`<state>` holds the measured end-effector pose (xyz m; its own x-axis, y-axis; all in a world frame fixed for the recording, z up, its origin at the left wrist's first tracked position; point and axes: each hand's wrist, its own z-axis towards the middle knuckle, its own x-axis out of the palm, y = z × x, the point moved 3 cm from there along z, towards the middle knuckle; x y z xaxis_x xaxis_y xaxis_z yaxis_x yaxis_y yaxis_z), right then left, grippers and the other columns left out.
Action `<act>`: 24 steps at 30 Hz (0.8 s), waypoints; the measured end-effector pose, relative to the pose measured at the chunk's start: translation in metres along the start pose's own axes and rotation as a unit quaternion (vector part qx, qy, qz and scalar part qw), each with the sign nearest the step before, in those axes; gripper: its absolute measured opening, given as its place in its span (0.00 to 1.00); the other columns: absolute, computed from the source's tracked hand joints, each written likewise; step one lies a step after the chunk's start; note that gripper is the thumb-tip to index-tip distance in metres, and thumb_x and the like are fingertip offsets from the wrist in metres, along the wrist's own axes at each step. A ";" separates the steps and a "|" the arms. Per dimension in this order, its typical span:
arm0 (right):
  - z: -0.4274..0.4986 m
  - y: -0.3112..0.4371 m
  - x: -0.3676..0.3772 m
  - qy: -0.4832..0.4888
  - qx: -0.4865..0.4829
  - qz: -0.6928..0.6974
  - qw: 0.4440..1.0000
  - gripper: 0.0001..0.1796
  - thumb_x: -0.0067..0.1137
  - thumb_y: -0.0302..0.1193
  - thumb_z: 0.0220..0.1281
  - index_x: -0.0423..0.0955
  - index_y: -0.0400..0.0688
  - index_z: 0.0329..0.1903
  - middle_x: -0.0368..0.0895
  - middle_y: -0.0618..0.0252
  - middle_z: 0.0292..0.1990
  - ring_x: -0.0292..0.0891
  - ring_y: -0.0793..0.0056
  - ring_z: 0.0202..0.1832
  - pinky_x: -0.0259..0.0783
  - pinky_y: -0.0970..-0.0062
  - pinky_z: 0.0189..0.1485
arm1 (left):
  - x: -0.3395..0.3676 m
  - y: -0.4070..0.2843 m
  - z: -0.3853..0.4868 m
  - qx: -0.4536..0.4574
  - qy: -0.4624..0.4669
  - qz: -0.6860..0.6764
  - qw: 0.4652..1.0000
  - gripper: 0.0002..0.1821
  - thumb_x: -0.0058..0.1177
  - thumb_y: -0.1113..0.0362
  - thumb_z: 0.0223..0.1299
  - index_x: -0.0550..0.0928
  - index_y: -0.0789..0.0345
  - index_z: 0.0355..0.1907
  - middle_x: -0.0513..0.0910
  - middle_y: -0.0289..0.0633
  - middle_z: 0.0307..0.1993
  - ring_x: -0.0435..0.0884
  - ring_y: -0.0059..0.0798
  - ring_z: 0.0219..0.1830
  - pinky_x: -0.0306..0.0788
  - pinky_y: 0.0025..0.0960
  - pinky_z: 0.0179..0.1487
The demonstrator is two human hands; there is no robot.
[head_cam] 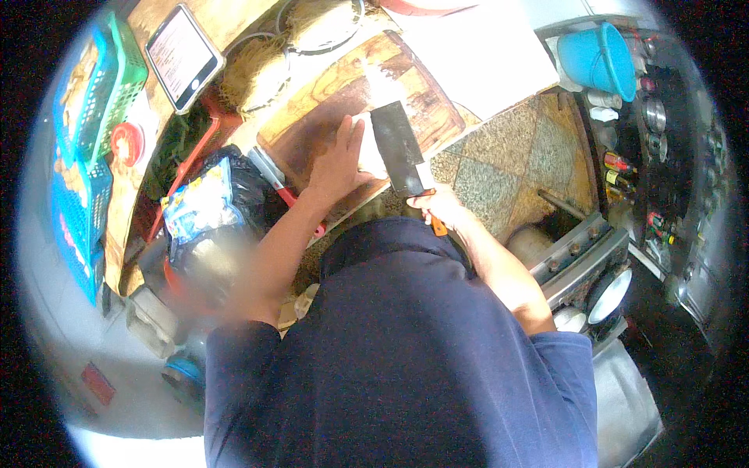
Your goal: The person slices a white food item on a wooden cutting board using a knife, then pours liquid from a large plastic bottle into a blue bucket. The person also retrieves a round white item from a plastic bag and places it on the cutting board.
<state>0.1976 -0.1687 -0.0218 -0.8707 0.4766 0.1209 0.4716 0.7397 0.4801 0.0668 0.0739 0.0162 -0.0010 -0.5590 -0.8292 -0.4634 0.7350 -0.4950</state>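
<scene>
My left hand [339, 161] rests on a white block of food [368, 152], fingers along it and thumb at its near edge. What food it is, I cannot tell. The block lies on a brown wooden cutting board [310, 111]. My right hand [442, 209] grips the orange handle of a cleaver [398, 146]. Its broad dark blade lies right beside the block, on the side away from my left hand. Whether the edge touches the food is not clear. Beyond my left wrist, a knife with a red handle [287, 196] lies by the board's left edge.
Two round containers of shredded food [257, 73] stand behind the board. A phone [186, 58], a green plastic basket [120, 88] and a blue one [93, 210] are at left. Near my left forearm sits a plastic packet [205, 202]. A blue bucket [594, 61] stands at far right.
</scene>
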 end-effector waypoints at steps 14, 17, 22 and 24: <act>-0.042 -0.015 0.013 -0.011 -0.005 0.038 0.999 0.12 0.77 0.26 0.60 0.79 0.41 0.31 0.76 0.68 0.20 0.73 0.77 0.17 0.72 0.74 0.21 | 0.029 -0.046 -0.017 0.008 -0.042 -0.134 0.990 0.68 0.80 0.47 0.48 0.51 0.70 0.83 0.53 0.62 0.82 0.57 0.60 0.82 0.67 0.51 0.77; -0.083 -0.050 -0.016 -0.022 0.023 0.041 0.999 0.11 0.77 0.28 0.59 0.80 0.40 0.33 0.78 0.68 0.21 0.71 0.78 0.16 0.68 0.73 0.19 | 0.053 -0.093 -0.024 0.020 0.001 -0.135 0.991 0.69 0.80 0.45 0.48 0.50 0.71 0.83 0.53 0.62 0.82 0.54 0.61 0.84 0.63 0.51 0.80; -0.149 -0.124 -0.058 -0.065 0.074 0.041 0.994 0.13 0.77 0.29 0.58 0.84 0.39 0.42 0.82 0.68 0.26 0.74 0.76 0.20 0.70 0.70 0.23 | 0.100 -0.175 -0.042 0.073 0.078 -0.158 0.982 0.66 0.79 0.48 0.51 0.51 0.67 0.84 0.57 0.64 0.80 0.62 0.63 0.80 0.73 0.51 0.74; -0.159 -0.149 -0.064 -0.072 0.051 0.082 0.993 0.12 0.78 0.31 0.58 0.83 0.40 0.39 0.81 0.68 0.24 0.75 0.76 0.21 0.70 0.70 0.24 | 0.114 -0.197 -0.041 0.097 0.112 -0.146 0.978 0.65 0.79 0.48 0.52 0.52 0.67 0.84 0.59 0.63 0.80 0.65 0.63 0.78 0.75 0.50 0.72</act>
<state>0.1612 -0.3848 0.0374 -0.7555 0.6524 0.0607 0.6233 0.6870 0.3735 0.1217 -0.1508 0.0300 -0.0978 -0.8097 -0.5786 -0.2951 0.5788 -0.7602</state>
